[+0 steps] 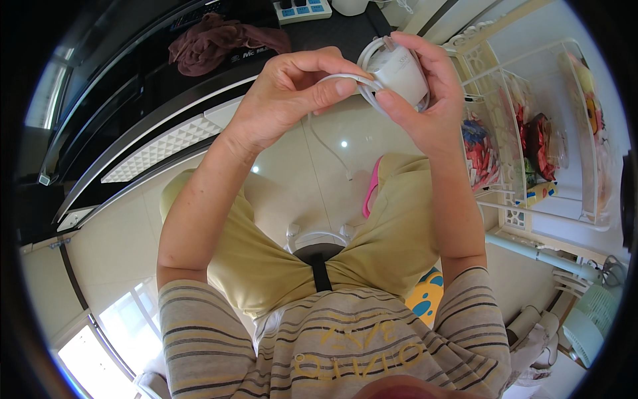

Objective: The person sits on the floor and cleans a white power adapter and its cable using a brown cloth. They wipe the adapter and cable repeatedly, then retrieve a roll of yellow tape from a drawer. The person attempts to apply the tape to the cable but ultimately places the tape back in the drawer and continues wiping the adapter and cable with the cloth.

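My right hand (436, 99) holds a white charger plug (401, 75) with its metal prongs toward the top. A white cable (366, 92) is looped around the charger's body. Between the thumb and index finger of my left hand (309, 85), a stretch of the same cable is pinched just left of the charger. The cable's loose end (329, 147) hangs below my left hand over the tiled floor, with a small connector at its tip. Part of the cable behind the charger is hidden by my right fingers.
A brown cloth (214, 45) lies on the black cabinet (324, 42) at upper left, near a power strip (303, 11). At right stands a white rack (523, 199) with packets in its baskets. A green fan (588, 319) is at lower right.
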Demonstrator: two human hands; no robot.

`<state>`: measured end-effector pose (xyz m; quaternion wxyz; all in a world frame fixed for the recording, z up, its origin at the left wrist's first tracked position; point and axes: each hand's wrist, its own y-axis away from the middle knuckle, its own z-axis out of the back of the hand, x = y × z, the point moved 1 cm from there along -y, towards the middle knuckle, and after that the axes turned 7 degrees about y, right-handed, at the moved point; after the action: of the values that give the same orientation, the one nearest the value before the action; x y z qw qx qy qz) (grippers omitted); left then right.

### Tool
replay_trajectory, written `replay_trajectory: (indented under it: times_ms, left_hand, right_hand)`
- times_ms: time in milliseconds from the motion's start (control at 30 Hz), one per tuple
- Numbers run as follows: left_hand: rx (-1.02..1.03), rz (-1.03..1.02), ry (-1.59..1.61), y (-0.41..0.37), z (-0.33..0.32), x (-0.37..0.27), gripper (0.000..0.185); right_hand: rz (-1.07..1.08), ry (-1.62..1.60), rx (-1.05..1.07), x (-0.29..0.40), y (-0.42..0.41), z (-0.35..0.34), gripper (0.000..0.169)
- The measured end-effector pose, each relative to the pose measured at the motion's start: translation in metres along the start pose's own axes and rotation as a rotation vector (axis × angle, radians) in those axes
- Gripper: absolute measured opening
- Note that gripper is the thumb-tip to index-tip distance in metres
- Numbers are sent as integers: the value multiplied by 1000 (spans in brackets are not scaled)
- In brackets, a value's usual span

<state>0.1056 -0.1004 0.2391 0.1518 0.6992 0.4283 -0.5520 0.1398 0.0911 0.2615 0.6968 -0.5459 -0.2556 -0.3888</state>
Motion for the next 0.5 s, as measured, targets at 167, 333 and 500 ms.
replay_trajectory:
  times_ms: [167,333,500]
  left_hand:
    - [15,-23,14,0,-1,-1,12]
    - [-3,2,31,1,0,-1,12]
    - [-10,25,84,0,0,0,15]
  right_hand:
    - [7,-39,6,-3,-1,2,60]
    - [-50,-107,7,-2,-1,-2,61]
    - [-90,-102,-7,-3,0,-4,61]
